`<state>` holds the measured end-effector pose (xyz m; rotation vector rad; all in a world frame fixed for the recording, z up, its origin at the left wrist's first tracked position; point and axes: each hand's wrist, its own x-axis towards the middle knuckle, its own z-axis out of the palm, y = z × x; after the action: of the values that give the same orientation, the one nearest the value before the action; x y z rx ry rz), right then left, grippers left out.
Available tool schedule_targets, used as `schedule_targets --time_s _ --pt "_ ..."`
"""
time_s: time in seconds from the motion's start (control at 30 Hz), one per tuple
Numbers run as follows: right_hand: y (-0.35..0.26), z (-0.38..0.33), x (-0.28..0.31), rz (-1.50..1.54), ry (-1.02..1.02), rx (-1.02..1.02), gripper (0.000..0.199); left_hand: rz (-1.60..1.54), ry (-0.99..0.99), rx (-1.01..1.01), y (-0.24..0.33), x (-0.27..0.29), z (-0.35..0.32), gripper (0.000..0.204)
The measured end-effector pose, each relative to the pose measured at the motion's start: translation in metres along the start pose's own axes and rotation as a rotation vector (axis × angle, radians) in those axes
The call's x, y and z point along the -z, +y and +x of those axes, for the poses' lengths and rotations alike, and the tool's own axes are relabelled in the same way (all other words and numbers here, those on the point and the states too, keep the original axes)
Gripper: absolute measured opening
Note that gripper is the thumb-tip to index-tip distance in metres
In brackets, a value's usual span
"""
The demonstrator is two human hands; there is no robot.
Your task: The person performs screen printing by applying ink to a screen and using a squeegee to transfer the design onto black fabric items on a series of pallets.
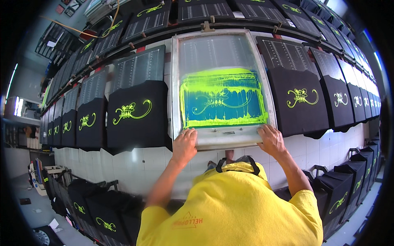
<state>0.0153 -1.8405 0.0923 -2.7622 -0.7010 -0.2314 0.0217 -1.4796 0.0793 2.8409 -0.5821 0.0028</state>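
A screen printing frame (223,140) with pale metal edges lies in front of me over one of the boards. Its mesh is clear grey at the far end, with a blue stencil area (217,111) nearer me. Thick neon yellow-green ink (221,77) is banded across the stencil's far part and lines its borders. A curling floral design shows through the stencil. My left hand (185,144) grips the frame's near left corner, fingers over the top. At the near right corner my right hand (271,138) holds it the same way. What lies under the frame is mostly hidden.
Beside the frame, black shirts (137,112) (298,100) with neon floral prints lie stretched over boards in a long row. A metal rail (143,40) runs behind them, with another row beyond. More printed black shirts (338,192) stand behind me. A yellow hose (78,30) hangs far left.
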Motion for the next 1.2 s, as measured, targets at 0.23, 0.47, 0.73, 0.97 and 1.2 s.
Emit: schedule_targets --time_s 0.23,0.47,0.73,0.97,1.2 --pt "0.019 0.019 -0.026 -0.059 0.059 -0.031 0.028 0.059 0.166 -0.027 -0.011 -0.022 0.015 0.033" --pt "0.067 0.101 -0.036 -0.045 -0.005 -0.040 0.033 0.045 0.241 -0.110 -0.056 -0.017 0.107 0.021" --pt "0.107 0.175 -0.028 -0.057 -0.096 -0.049 0.023 0.005 0.113 -0.028 -0.077 0.009 0.179 0.019" --pt "0.090 0.162 0.003 -0.037 -0.028 -0.033 0.017 -0.001 0.052 0.021 -0.061 0.034 0.166 0.015" --pt "0.034 0.059 0.005 0.011 0.072 0.003 0.024 -0.030 0.175 -0.004 -0.022 0.016 0.056 0.025"
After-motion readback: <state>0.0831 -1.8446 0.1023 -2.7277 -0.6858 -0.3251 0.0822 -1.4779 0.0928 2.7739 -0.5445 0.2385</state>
